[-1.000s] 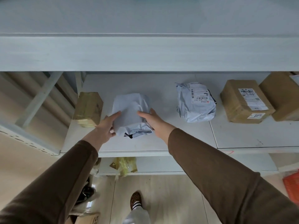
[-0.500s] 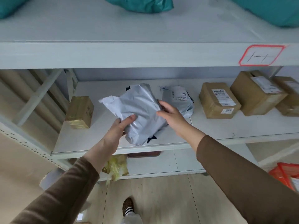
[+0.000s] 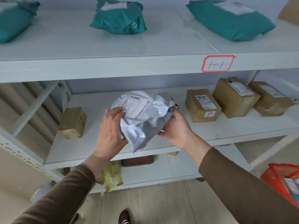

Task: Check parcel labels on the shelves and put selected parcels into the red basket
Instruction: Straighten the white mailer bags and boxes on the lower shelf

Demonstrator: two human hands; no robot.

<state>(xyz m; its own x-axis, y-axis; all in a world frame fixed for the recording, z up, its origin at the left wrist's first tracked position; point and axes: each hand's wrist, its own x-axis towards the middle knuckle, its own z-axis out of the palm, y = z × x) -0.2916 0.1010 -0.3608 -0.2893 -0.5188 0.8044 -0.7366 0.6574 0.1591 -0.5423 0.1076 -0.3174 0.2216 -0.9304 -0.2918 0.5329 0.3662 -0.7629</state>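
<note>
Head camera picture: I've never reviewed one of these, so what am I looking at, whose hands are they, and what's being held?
There is no machine here. A camera on a person's head looks forward and down, so both arms reach in from below. The left hand and right hand hold a grey plastic parcel in front of the middle shelf, its printed label turned upward. On that shelf lie brown cardboard boxes; on the shelf above, teal bags. The red basket sits low at the right.

label print (image 3: 135,105): blurred, unreadable | red basket (image 3: 281,177): cut by right edge
</note>
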